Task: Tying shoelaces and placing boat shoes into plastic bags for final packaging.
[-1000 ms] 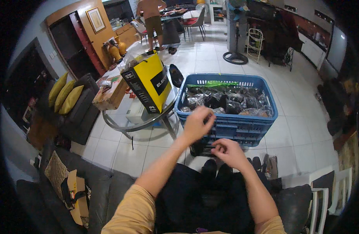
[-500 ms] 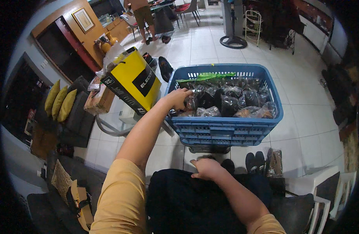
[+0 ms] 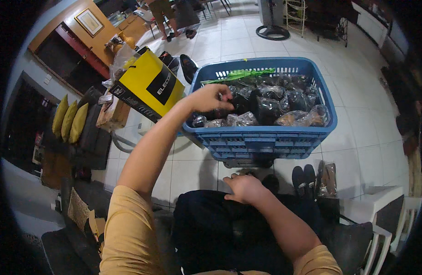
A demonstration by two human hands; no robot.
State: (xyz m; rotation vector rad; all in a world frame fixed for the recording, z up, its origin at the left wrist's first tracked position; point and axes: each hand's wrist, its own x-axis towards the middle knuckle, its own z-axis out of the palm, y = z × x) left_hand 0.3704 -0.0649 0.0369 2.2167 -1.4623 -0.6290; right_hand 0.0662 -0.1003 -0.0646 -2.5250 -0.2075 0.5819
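My left hand (image 3: 212, 98) is over the left part of a blue plastic crate (image 3: 261, 129), its fingers curled around something dark that I cannot make out. Clear plastic bags fill the crate. Several hold dark items (image 3: 268, 110), and one at the front right holds something brown (image 3: 291, 119). Along the crate's far side lies a crumpled green plastic strip (image 3: 247, 73). My right hand (image 3: 244, 188) rests on my dark-clothed lap, in front of the crate, with fingers apart and nothing in them.
A yellow and black paper bag (image 3: 163, 85) stands left of the crate, beside a cardboard box (image 3: 114, 113). Dark shoes (image 3: 304, 179) and a bagged brown pair (image 3: 328, 179) are on the floor at right. White chair (image 3: 376, 215) lower right; a person (image 3: 163, 16) stands far back.
My left hand has lifted slightly and shifted up within the view, over the bagged items. The view has tilted a little, and the crate appears higher. My right hand stays on my lap.
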